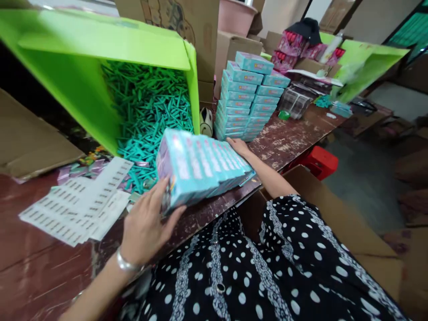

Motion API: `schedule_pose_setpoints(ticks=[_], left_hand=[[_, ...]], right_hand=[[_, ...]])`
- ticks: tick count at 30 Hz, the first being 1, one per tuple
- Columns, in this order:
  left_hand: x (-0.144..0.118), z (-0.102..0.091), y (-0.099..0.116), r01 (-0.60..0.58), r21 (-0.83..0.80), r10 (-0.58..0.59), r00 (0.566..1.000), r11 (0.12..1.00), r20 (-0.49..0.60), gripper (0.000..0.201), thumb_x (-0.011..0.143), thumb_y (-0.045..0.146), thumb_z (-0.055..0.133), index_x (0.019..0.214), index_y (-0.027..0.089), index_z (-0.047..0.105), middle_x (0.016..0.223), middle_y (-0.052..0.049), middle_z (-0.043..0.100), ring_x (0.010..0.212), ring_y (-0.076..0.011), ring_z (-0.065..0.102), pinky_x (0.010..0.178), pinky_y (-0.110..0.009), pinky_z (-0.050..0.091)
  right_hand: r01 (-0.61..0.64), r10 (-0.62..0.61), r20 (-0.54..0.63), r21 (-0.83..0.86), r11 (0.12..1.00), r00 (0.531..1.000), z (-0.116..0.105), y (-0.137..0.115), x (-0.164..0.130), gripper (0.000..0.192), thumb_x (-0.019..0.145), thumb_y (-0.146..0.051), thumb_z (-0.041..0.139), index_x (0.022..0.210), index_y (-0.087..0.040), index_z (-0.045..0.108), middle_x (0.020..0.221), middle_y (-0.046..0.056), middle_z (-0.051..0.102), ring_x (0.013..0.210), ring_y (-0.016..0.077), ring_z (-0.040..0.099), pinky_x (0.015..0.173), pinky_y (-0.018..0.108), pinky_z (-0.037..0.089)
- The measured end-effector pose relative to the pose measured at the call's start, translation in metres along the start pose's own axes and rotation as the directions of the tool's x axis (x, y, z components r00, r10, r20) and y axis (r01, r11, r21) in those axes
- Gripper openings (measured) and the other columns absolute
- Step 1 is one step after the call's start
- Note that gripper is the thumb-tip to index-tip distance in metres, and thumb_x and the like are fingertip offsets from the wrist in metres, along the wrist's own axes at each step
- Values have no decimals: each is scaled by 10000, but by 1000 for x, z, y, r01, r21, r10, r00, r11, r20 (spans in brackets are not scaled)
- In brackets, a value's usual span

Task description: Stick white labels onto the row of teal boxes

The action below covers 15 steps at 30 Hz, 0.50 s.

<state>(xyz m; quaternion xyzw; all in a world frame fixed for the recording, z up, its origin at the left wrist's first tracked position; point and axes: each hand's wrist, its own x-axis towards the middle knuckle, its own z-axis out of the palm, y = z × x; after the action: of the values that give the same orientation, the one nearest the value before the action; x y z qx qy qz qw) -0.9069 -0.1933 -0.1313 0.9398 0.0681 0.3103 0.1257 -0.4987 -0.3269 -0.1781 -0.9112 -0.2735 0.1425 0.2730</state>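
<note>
A row of several small turquoise boxes (207, 167) stands pressed together at the table's front edge, slightly blurred. My left hand (147, 223) grips the near left end of the row, its thumb low on the front and its fingers against the end face. At the far right end, my right hand (239, 147) has its fingers over the back of the row, partly hidden by the boxes. Behind the row, two tall stacks of like turquoise boxes (240, 107) stand side by side.
A bright green bin (110, 44) on its side spills teal plastic pieces (160, 107) toward the row. Sheets of printed labels (80, 205) lie at the left. A green tape roll (284, 115) sits farther right. Beside the table are a red stool (323, 161) and an open carton (341, 218).
</note>
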Motion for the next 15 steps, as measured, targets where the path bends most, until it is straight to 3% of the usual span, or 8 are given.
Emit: schedule_pose_setpoints(ticks=[1, 3, 6, 8, 10, 13, 15], left_hand=[[-32, 6, -10, 132, -64, -129, 990, 989, 55, 891, 993, 545, 669, 1729, 203, 302, 1530, -184, 650, 1259, -402, 713, 1059, -516, 593], [-88, 17, -22, 390, -182, -347, 910, 903, 226, 876, 1017, 602, 589, 1739, 212, 284, 1601, -174, 597, 1353, -413, 674, 1113, -549, 581], [-138, 31, -29, 591, -371, -469, 801, 717, 371, 848, 1016, 648, 540, 1725, 227, 343, 1711, -127, 471, 1557, -397, 479, 1298, -564, 406], [-149, 34, -33, 636, -483, -502, 772, 602, 390, 784, 1018, 644, 531, 1687, 247, 435, 1725, -85, 457, 1610, -366, 399, 1345, -529, 326], [-147, 34, -41, 680, -522, -582, 725, 515, 370, 697, 1029, 638, 511, 1603, 247, 564, 1676, -76, 532, 1604, -360, 416, 1343, -529, 329], [-133, 38, -60, 763, -458, -726, 616, 456, 304, 642, 1033, 640, 486, 1426, 182, 706, 1511, -137, 684, 1478, -391, 573, 1289, -581, 404], [-122, 47, -73, 787, -413, -760, 589, 460, 275, 612, 1011, 618, 512, 1353, 161, 733, 1410, -167, 739, 1366, -406, 657, 1245, -610, 444]], right_hand=[[8, -9, -5, -43, 999, 1000, 11, -9, -2, 423, 1108, -488, 545, 1198, -139, 767, 1347, 170, 724, 1334, 352, 636, 1190, 536, 446], [43, -45, -20, -112, 993, 999, 33, -25, -9, 463, 1112, -484, 513, 1164, -121, 795, 1386, 222, 712, 1423, 412, 561, 1247, 540, 336], [100, -105, -29, -145, 984, 994, 48, -41, -19, 441, 1096, -468, 542, 1200, -119, 790, 1432, 219, 698, 1447, 407, 529, 1268, 504, 289], [121, -126, -36, -117, 986, 991, 38, -40, -20, 420, 1100, -461, 534, 1233, -149, 782, 1417, 167, 721, 1400, 345, 577, 1241, 424, 342], [105, -110, -80, -67, 992, 991, 14, -30, -19, 460, 1124, -490, 462, 1289, -174, 753, 1439, 127, 717, 1388, 297, 593, 1209, 359, 381], [-17, 21, -151, 28, 999, 988, -21, 2, -21, 630, 1137, -594, 329, 1246, -133, 744, 1429, 188, 710, 1406, 330, 587, 1201, 396, 406], [-120, 132, -106, 111, 987, 986, -30, 27, -29, 721, 1095, -700, 370, 1072, -108, 780, 1255, 237, 773, 1292, 375, 664, 1145, 450, 472]])
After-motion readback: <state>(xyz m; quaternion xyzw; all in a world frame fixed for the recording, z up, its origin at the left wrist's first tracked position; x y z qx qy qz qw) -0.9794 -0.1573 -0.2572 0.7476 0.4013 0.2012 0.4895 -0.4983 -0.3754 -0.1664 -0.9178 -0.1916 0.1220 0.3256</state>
